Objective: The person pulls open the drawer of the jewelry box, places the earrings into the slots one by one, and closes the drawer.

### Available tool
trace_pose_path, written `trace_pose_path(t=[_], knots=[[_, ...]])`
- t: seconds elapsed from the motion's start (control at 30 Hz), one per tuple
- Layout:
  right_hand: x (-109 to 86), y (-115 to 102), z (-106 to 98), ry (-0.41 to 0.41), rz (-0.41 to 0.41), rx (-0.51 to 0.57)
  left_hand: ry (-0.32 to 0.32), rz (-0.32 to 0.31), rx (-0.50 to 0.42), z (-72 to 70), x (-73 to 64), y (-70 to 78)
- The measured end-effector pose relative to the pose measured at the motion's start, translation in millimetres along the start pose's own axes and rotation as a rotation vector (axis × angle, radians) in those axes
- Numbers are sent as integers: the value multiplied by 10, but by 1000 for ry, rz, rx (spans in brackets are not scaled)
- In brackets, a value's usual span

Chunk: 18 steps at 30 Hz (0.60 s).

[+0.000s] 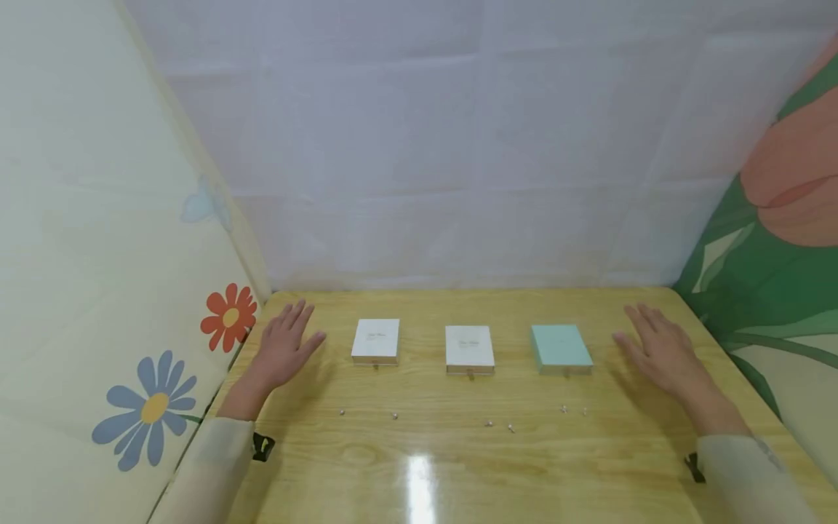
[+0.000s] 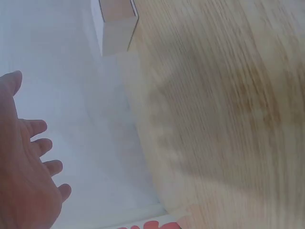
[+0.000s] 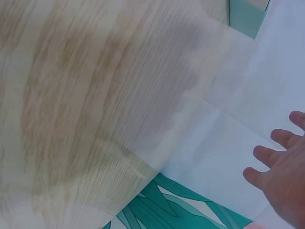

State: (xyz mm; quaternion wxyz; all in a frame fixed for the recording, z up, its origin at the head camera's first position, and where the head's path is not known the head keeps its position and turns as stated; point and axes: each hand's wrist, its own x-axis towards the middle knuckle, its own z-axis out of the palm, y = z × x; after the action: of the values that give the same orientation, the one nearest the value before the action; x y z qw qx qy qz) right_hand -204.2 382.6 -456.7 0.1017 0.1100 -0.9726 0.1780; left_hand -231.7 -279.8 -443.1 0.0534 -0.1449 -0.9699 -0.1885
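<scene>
My left hand (image 1: 284,348) hovers over the table's left side, fingers straight and holding nothing. Nearest to it is a white box (image 1: 377,340) with small print on its lid. Another white box (image 1: 469,348) sits in the middle, and a mint-green box (image 1: 561,348) lies to its right. Beyond the green box, my right hand (image 1: 661,353) is spread with nothing in it. In front of the boxes lie tiny shiny pieces in pairs: a left pair with a round piece (image 1: 395,416), a middle pair (image 1: 511,428) and a right pair (image 1: 564,409). They look like earrings, too small to be sure.
The wooden table (image 1: 353,480) reflects a bright light near its front. A pale cloth (image 1: 419,145) hangs behind it. Flower-printed cloths stand along the left (image 1: 78,218) and right (image 1: 779,306) sides. Black straps (image 1: 263,447) show at the wrists.
</scene>
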Motion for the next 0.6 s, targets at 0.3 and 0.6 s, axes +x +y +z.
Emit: trace_pose_path(t=[0.3,0.6], knots=[[-59,-123,8,12,-10,-1,2,30,8,16,36,190],[-78,-231,34,44,-37,9,-7,58,5,53,64,358]])
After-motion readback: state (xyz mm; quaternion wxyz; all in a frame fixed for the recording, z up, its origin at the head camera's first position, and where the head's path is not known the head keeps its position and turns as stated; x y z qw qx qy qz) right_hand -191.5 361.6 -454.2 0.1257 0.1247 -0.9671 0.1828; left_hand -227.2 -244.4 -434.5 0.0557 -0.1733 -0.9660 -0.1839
